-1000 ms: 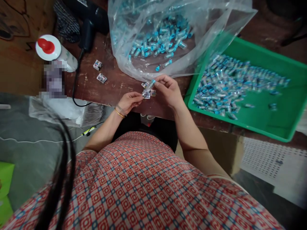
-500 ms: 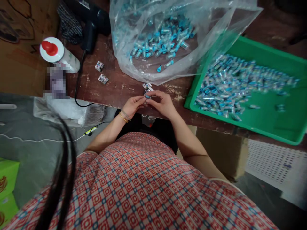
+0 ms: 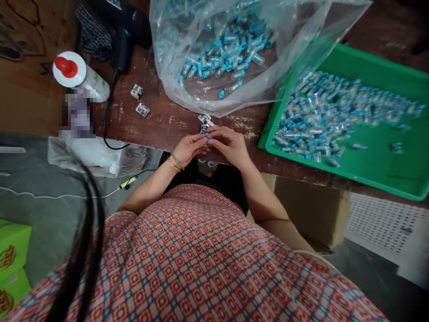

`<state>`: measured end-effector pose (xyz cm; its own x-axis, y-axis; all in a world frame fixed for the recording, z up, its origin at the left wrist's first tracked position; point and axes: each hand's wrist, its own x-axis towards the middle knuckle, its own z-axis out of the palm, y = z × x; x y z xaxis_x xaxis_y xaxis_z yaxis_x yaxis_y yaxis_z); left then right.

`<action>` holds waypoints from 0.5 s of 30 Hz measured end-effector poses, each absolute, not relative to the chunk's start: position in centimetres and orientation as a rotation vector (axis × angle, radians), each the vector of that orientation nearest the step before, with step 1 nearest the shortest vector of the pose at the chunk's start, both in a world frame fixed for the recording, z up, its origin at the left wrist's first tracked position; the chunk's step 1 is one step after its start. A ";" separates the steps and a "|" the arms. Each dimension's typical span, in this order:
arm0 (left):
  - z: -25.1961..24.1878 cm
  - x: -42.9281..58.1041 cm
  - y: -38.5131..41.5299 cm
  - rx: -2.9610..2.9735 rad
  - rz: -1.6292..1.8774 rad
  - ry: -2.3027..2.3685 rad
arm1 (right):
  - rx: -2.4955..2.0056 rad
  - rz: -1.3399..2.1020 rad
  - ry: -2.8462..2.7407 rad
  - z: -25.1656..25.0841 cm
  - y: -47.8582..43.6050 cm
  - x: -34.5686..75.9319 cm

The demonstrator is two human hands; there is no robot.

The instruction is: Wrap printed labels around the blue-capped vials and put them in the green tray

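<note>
1. Head view showed a small blue-capped tube (image 3: 207,136), mostly hidden, pinched between both hands at the near edge of the counter (image 3: 161,120).
2. Left hand (image 3: 189,149) and right hand (image 3: 229,145) met fingertip to fingertip, both closed on the tube, wrists low over the edge.
3. A few small printed labels (image 3: 205,120) lay just beyond the fingers.
4. A clear bag (image 3: 201,96) of blue-capped tubes sat farther back; a green tray (image 3: 375,152) of them stood to the right.

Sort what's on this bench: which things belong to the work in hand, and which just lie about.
In hand: small blue-capped clear tube, pinched between left hand and right hand; clear plastic bag of tubes; green plastic tray.

Lying about: red-capped white bottle; black heat gun.
</note>
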<state>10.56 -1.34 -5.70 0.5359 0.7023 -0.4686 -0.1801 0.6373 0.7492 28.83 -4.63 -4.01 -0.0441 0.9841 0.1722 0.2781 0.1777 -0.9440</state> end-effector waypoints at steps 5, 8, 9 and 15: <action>-7.5 9.9 0.0 0.879 0.657 1.024 | -1.622 0.156 -1.326 -1.4 -6.3 40.5; -9.2 8.8 1.2 1.048 0.710 1.195 | -1.911 -0.357 -1.376 -1.3 -6.8 46.1; -9.7 8.6 1.5 1.094 0.707 1.223 | -1.944 -0.392 -1.429 -1.8 -6.7 46.0; -11.2 8.7 2.1 1.346 0.660 1.277 | -1.717 0.375 -1.961 -9.0 -3.5 31.7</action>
